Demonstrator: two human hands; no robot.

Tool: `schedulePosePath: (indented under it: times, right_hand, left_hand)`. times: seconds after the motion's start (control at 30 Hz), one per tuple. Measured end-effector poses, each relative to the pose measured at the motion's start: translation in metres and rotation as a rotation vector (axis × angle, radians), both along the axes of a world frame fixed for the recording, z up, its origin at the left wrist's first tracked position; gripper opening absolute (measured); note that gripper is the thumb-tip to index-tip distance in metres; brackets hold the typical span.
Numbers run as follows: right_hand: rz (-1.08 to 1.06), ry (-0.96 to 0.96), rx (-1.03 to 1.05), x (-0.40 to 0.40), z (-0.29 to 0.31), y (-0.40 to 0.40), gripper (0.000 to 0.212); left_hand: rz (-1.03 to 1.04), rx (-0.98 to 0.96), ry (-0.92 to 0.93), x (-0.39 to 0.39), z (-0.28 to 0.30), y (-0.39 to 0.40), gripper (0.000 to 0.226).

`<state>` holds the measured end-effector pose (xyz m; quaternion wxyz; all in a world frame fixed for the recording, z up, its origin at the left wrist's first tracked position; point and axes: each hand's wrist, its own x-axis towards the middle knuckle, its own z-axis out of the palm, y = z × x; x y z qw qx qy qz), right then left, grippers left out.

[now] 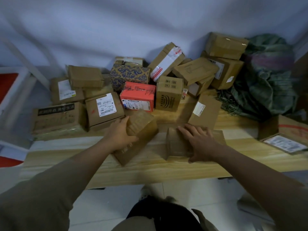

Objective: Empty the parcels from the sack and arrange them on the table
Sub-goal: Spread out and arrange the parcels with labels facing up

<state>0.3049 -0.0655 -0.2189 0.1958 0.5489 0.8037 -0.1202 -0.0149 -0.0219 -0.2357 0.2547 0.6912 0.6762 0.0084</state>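
Nearest, the left hand (120,132) gripped a tilted brown parcel (140,135); at three o'clock, the right hand (198,140) lay flat-fingered on another box (176,144) on the table (150,167). Sack (266,77) crumpled at two o'clock.

A white shipping label (106,105) on a brown parcel (104,110) is showing "001", upside down; other print is staying illegible.

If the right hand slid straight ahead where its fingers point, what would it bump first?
Probably the flat brown parcel with the white label, lying just beyond the right hand. Depth is hard to judge.
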Motion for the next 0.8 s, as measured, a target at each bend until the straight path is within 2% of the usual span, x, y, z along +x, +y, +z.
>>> schedulePosePath:
  times: [0.1, 0.17, 0.2, 0.3, 0.4, 0.47, 0.6, 0.8]
  right_hand:
    - [-0.002, -0.014, 0.031, 0.005, 0.002, 0.001, 0.131]
    - [0.002, -0.021, 0.039, 0.004, 0.005, 0.004, 0.129]
    - [0.006, -0.027, 0.05, 0.003, 0.007, 0.004, 0.129]
    - [0.046, -0.011, 0.135, -0.004, 0.011, 0.0, 0.127]
    - [0.034, 0.016, 0.319, -0.008, 0.012, -0.013, 0.131]
    - [0.087, 0.017, 0.365, -0.004, 0.005, -0.024, 0.134]
    - [0.196, 0.013, 0.386, 0.003, -0.005, -0.041, 0.134]
    - [0.259, 0.059, 0.435, 0.01, -0.005, -0.055, 0.125]
  left_hand:
    - [0.218, -0.109, -0.439, -0.01, 0.01, -0.011, 0.068]
    - [0.271, -0.107, -0.534, -0.012, 0.015, -0.02, 0.073]
    - [0.282, -0.069, -0.523, -0.012, 0.017, -0.024, 0.081]
    - [0.316, 0.12, -0.394, -0.006, 0.019, -0.038, 0.104]
    - [0.279, 0.359, -0.078, 0.004, 0.021, -0.054, 0.121]
    - [0.136, 0.466, 0.121, 0.007, 0.014, -0.07, 0.125]
    - [-0.197, 0.419, 0.401, 0.005, -0.015, -0.117, 0.113]
    - [-0.156, 0.342, 0.445, 0.014, -0.029, -0.152, 0.097]
